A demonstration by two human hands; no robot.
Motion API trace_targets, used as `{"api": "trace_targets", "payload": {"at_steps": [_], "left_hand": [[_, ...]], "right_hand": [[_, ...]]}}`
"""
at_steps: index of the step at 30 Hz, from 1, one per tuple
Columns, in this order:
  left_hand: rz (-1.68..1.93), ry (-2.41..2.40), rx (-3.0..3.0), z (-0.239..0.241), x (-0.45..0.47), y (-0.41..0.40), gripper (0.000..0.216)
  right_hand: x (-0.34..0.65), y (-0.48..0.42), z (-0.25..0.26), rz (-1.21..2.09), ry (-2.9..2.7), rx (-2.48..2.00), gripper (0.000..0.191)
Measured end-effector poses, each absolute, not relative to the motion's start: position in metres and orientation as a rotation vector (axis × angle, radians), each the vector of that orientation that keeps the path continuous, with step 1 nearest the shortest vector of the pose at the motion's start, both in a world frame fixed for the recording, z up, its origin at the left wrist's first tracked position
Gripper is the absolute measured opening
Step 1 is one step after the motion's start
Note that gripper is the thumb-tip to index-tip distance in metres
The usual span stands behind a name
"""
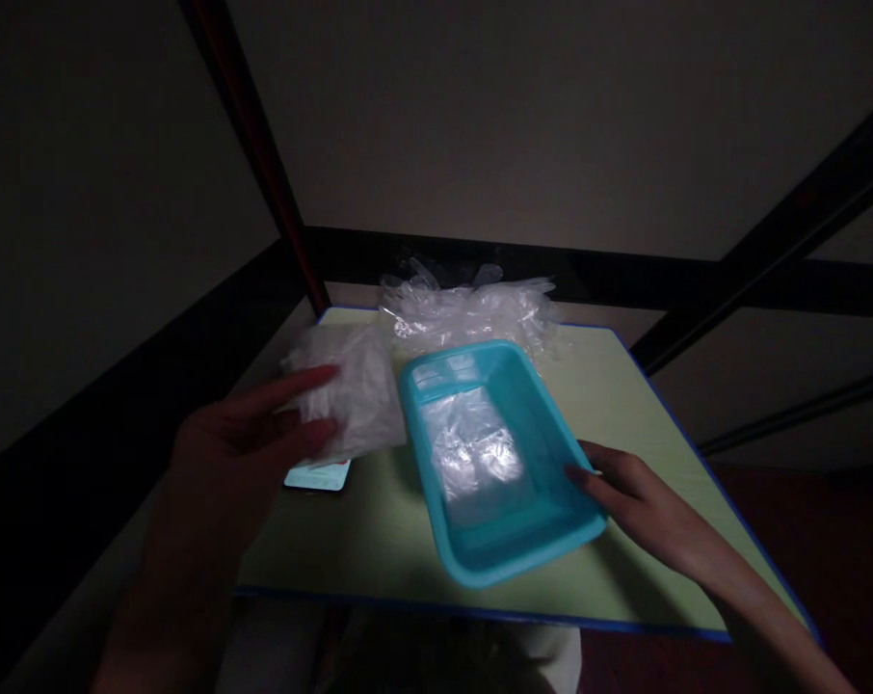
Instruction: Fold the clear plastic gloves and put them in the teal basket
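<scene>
One teal tray (pixel 552 424) was in the middle of the view, in front of the person and above or on the near part of the pale green surface (pixel 624 405); whether its base touched could not be told. Its long axis ran away from the person and leaned a little left, so that one short end pointed to the far side and the other lay near the blue front edge. Its hollow faced up, towards the person.

There were two hands. The right hand (pixel 639 501) held the tray by its right long wall, near the close corner, thumb over the rim and inside, fingers on the outer side. The left hand (pixel 234 434) was narrowed on one folded, clear plastic packet (pixel 360 395), pinched by its left side between thumb and fingers. This packet, slightly blurred and roughly square, pointed its free side right, to the tray's left rim.

Inside the tray, folded clear plastic (pixel 472 448) lay flat along the same long axis; how many pieces it made could not be told. One loose heap of clear plastic (pixel 472 308) lay at the far edge, its pieces too tangled to count. One phone (pixel 317 476), screen lit, lay partly hidden below the left hand's packet
</scene>
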State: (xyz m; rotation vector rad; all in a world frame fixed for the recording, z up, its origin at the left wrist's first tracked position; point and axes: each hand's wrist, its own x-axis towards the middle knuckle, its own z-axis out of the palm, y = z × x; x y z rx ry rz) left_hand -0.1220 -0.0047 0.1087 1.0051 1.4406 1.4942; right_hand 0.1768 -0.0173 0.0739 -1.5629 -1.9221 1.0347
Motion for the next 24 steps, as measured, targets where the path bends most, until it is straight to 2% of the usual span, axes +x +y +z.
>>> {"api": "trace_targets", "payload": {"at_steps": [6,14,20,24], "left_hand": [[1.266,1.359,1.165,0.100,-0.110,0.011,0.040],[1.170,1.310,1.173,0.099,-0.097,0.017,0.041],[1.089,1.209,1.256,0.098,-0.093,0.026,0.039],[0.944,1.162,1.328,0.103,-0.088,0.031,0.037]], "right_hand": [[0.178,-0.034,0.066,0.967,-1.871,-1.668,0.033],[0.177,-0.041,0.061,1.023,-1.855,-1.677,0.034],[0.183,-0.036,0.066,0.989,-1.952,-1.736,0.042],[0.194,-0.025,0.080,0.937,-1.943,-1.674,0.038]]}}
